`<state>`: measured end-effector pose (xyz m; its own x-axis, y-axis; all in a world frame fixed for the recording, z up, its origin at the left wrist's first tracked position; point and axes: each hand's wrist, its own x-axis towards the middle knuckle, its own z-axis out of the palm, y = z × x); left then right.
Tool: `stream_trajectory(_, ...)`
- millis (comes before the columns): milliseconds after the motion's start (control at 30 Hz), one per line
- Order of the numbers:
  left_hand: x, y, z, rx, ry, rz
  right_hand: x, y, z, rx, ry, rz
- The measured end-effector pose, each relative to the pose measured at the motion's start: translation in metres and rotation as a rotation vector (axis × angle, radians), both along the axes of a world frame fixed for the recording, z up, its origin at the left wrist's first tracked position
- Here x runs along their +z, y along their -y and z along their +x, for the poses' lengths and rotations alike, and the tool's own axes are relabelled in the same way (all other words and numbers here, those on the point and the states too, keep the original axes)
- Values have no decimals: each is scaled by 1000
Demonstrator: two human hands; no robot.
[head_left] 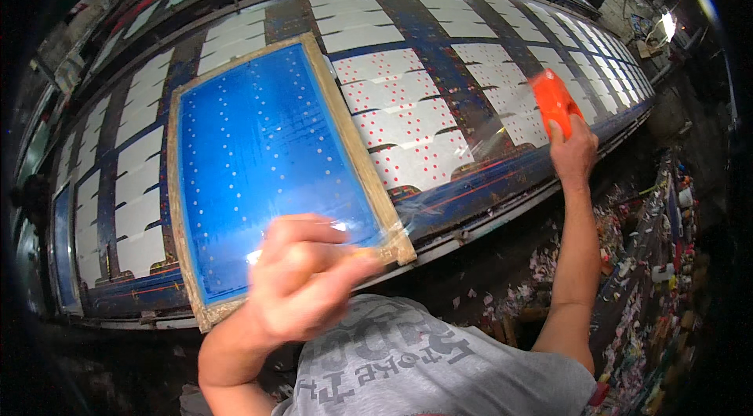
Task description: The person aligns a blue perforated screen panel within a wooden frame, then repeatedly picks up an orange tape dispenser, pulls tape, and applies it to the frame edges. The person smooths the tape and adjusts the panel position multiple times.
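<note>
Blue-striped, dark and flecked with paint: a long table (416, 20), bending toward the upper right and lined with groups of white sheets. Over the near row, a wooden-framed blue screen (259, 157) with rows of pale dots, its lower end out at the table's near edge, close to a grey shirt (439, 361). Marked with red dots so far: one group of dotted sheets (396, 114) just right of the frame, and a second dotted group (502, 90) beyond a dark strip. Apparently unmarked, so by judgement left to do: plain sheets (140, 216) on the left, the far row, and seemingly those further right; under the screen, impossible to tell. Little bare room between frame and nearest dots; more along the dark strips. At the far left, another framed panel (63, 247), limiting space there; past the near edge, lower right, scattered scraps (541, 275). Above the screen's near end, a blurred left hand (302, 279), fingers curled inward; cannot tell whether pinching anything or touching the frame. Out over the table's right part, a right hand (572, 149), fingers wrapped around an orange-red object (553, 102), too blurred to identify.
</note>
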<state>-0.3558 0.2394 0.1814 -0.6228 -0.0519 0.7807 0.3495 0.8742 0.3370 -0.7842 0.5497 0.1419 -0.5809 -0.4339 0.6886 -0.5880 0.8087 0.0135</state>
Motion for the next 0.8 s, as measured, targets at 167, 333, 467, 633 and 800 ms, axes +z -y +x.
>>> stream_trajectory(167,-11,-43,-76,-224,-131,-97,-41,-46,-37,-245,98,-217)
stream_trajectory(333,4,-64,-101,-306,-207,-170,-80,-93,-83,-516,478,-339)
stream_trajectory(467,48,-50,-118,-187,-126,-253,-138,-97,-78,-496,460,-216)
stream_trajectory(633,132,-34,-142,-129,-82,-421,-192,-62,-79,-404,467,-6)
stream_trajectory(800,196,-31,-163,-104,-13,-563,-213,-38,-59,-381,470,76)
